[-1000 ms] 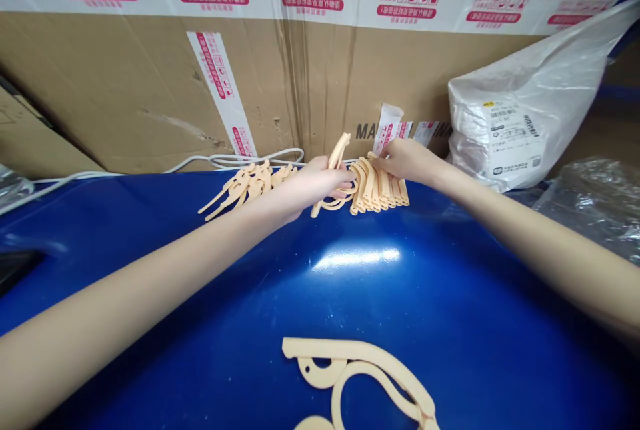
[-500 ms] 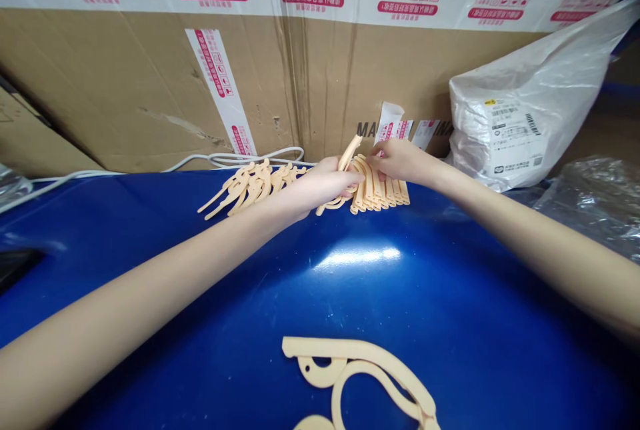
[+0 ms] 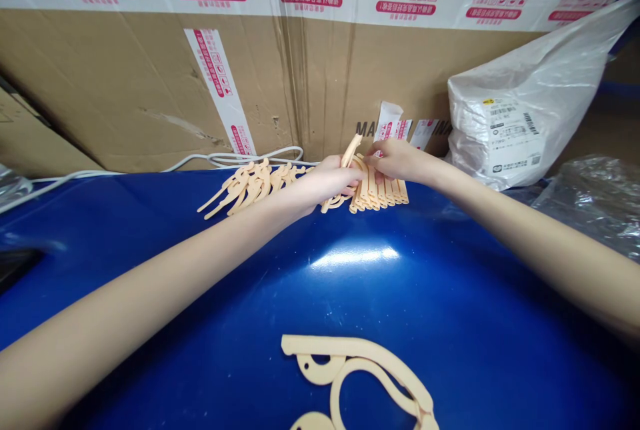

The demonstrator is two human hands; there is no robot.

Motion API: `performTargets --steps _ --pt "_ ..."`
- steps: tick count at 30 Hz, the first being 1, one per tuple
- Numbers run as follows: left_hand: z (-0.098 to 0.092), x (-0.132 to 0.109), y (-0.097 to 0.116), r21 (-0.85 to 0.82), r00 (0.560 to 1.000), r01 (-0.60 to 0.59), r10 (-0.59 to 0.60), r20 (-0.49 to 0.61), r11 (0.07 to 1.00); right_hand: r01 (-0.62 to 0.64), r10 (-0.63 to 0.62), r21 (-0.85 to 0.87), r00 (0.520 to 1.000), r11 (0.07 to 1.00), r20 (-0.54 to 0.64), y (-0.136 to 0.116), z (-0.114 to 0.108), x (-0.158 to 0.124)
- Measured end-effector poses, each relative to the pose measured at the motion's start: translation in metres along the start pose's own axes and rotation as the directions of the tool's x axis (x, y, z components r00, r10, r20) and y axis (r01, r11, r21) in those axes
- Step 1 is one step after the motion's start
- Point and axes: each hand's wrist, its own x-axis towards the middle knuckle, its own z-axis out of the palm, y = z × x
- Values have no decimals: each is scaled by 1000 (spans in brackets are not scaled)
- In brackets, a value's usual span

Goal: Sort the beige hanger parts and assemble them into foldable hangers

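My left hand (image 3: 334, 180) is closed around a beige plastic folding hanger piece (image 3: 352, 150), whose end sticks up above the thumb. Close on its right, my right hand (image 3: 395, 161) has its fingers bent down onto the far end of a row of hanger pieces (image 3: 380, 194), pinching at one; the fingertips are partly hidden. The pieces in this row lie side by side. Left of my left hand lies a pile of curved hanger parts (image 3: 257, 183), partly covered by my forearm. A larger-looking folding hanger (image 3: 370, 350) lies near me at the bottom edge, cut off by the view.
Behind the blue table (image 3: 210, 323) stands a large taped cardboard box (image 3: 150, 83). A white cable (image 3: 190, 160) runs along its foot. At the right are a labelled white plastic bag (image 3: 500, 123) and clear plastic wrap (image 3: 595, 197). A dark object (image 3: 17, 267) sits at the left edge.
My right hand has shifted slightly left, toward my left hand. The piece in my left hand has tilted a little, its lower end moving right. The near hanger lies where it was.
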Motion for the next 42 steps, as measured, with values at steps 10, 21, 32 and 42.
performTargets --steps 10,21,32,42 --pt "-9 0 16 -23 984 -138 134 -121 990 177 -123 371 978 912 -166 -31 -12 -23" --pt "-30 -47 41 68 960 -205 215 -182 976 338 -278 666 940 665 -200 -50 -25 -46" --pt "-63 -73 43 288 977 -151 188 -105 946 425 -383 234 901 874 -203 -58 -51 -68" --pt "-54 -78 28 589 922 -288 384 -41 755 354 -433 -331 877 875 -208 -66 -35 -73"
